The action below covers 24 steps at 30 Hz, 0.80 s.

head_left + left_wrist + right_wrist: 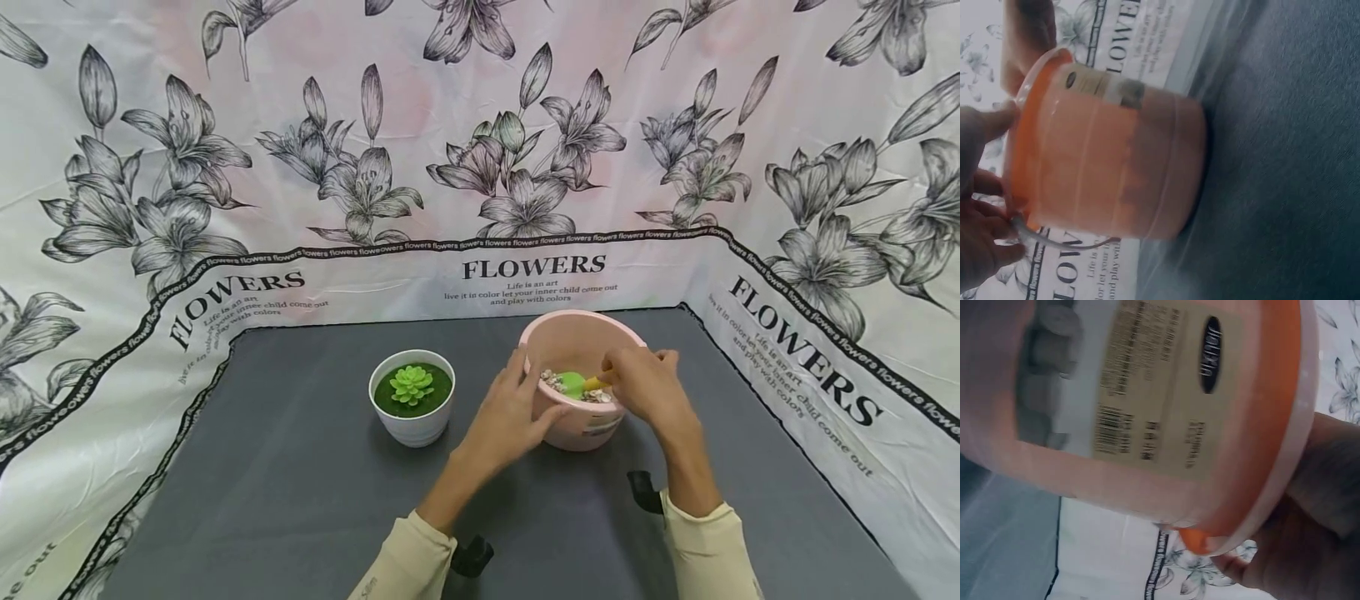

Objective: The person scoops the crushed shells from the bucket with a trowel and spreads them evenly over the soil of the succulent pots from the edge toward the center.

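Landmark: the pink tub (581, 392); one of it, standing on the grey mat (300, 500)
Hands: two; left hand (517, 412) on the tub's near-left wall; right hand (641, 387) over its near-right rim
Scoops: one; green scoop (573, 383) with a yellow handle, inside the tub
Pebbles: many, too small to count; inside the tub around the scoop
White pots: one; white pot (412, 408) just left of the tub, apart from it
Succulents: one; green succulent (412, 384) in that pot
Labels: one; paper label (1160, 394) on the tub's outer wall
Wire handles: one; wire handle (1066, 240) hanging at the tub's rim
Mats: one; under the tub
Flower-print backdrops: one; cloth backdrop (480, 167) behind and on both sides of the tub
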{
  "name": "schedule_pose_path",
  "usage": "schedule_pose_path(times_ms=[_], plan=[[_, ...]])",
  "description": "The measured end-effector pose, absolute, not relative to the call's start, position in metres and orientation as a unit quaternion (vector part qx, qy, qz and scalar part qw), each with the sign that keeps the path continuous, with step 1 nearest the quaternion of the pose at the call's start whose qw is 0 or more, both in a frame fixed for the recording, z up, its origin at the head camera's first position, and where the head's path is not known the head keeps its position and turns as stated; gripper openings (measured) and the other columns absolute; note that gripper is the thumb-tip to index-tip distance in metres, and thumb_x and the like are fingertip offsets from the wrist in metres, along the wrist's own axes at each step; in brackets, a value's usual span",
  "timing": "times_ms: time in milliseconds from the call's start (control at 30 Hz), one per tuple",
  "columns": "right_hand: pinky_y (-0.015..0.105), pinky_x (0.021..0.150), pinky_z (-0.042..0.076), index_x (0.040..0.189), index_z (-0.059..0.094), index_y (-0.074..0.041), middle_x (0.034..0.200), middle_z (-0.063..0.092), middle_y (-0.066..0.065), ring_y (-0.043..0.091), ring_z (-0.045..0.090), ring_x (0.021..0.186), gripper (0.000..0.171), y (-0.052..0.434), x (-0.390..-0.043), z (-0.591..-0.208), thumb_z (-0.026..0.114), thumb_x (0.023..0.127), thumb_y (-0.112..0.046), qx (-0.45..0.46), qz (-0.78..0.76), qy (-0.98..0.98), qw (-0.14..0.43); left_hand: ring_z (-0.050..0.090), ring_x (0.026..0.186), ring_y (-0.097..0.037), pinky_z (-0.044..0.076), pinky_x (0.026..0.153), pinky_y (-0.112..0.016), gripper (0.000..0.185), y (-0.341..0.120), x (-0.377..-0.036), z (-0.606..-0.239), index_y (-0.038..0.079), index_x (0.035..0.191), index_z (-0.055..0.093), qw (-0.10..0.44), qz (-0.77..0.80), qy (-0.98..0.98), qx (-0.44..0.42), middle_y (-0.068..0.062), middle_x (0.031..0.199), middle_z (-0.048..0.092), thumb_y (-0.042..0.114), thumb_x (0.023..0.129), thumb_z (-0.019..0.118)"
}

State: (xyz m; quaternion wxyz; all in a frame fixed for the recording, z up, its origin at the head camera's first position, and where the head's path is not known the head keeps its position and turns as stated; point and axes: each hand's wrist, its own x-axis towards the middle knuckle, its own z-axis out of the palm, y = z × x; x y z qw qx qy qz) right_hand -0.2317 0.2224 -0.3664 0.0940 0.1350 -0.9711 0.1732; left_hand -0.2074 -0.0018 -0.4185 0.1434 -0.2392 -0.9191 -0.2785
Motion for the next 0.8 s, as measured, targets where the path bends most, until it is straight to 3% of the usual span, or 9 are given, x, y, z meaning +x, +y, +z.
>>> schedule_pose_path(times_ms=[167, 300, 367, 533, 800], plan=[[0.067, 0.088, 0.037, 0.099, 0.077, 0.002, 0.096, 0.075, 0.020, 0.044, 0.063, 0.093, 0.008, 0.223, -0.227, -0.369, 0.073, 0.093, -0.001, 0.126, 0.189, -0.965, 0.131, 0.042, 0.153, -0.039, 0.044, 0.121, -0.051, 0.076, 0.001, -0.208, -0.424, 0.003, 0.155, 0.048, 0.163, -0.272, -0.918, -0.236, -0.024, 0.166, 0.038, 0.050, 0.100, 0.068], [0.062, 0.074, 0.045, 0.100, 0.078, 0.002, 0.093, 0.071, 0.023, 0.045, 0.062, 0.089, 0.010, 0.229, -0.222, -0.360, 0.071, 0.093, -0.002, 0.111, 0.187, -0.963, 0.160, 0.040, 0.155, -0.039, 0.044, 0.122, -0.050, 0.077, -0.002, -0.209, -0.424, 0.000, 0.155, 0.048, 0.171, -0.274, -0.914, -0.245, -0.024, 0.167, 0.037, 0.050, 0.100, 0.067], [0.062, 0.072, 0.046, 0.102, 0.079, 0.003, 0.094, 0.070, 0.024, 0.047, 0.061, 0.089, 0.012, 0.232, -0.220, -0.354, 0.071, 0.094, -0.003, 0.104, 0.190, -0.962, 0.168, 0.038, 0.156, -0.038, 0.043, 0.122, -0.049, 0.078, -0.003, -0.209, -0.425, 0.000, 0.157, 0.045, 0.168, -0.275, -0.914, -0.248, -0.023, 0.168, 0.035, 0.050, 0.101, 0.066], [0.062, 0.074, 0.045, 0.106, 0.079, 0.004, 0.099, 0.072, 0.025, 0.048, 0.061, 0.092, 0.016, 0.241, -0.212, -0.346, 0.070, 0.097, -0.006, 0.085, 0.202, -0.958, 0.185, 0.036, 0.157, -0.036, 0.043, 0.122, -0.050, 0.080, -0.005, -0.210, -0.427, 0.003, 0.161, 0.038, 0.158, -0.277, -0.914, -0.249, -0.021, 0.171, 0.031, 0.049, 0.102, 0.065], [0.045, 0.068, 0.040, 0.105, 0.078, 0.008, 0.094, 0.070, 0.027, 0.043, 0.060, 0.082, 0.017, 0.253, -0.202, -0.340, 0.068, 0.099, -0.004, 0.085, 0.231, -0.943, 0.224, 0.032, 0.160, -0.034, 0.040, 0.124, -0.052, 0.076, -0.008, -0.210, -0.427, 0.005, 0.162, 0.036, 0.126, -0.290, -0.916, -0.247, -0.018, 0.174, 0.025, 0.046, 0.104, 0.063]])
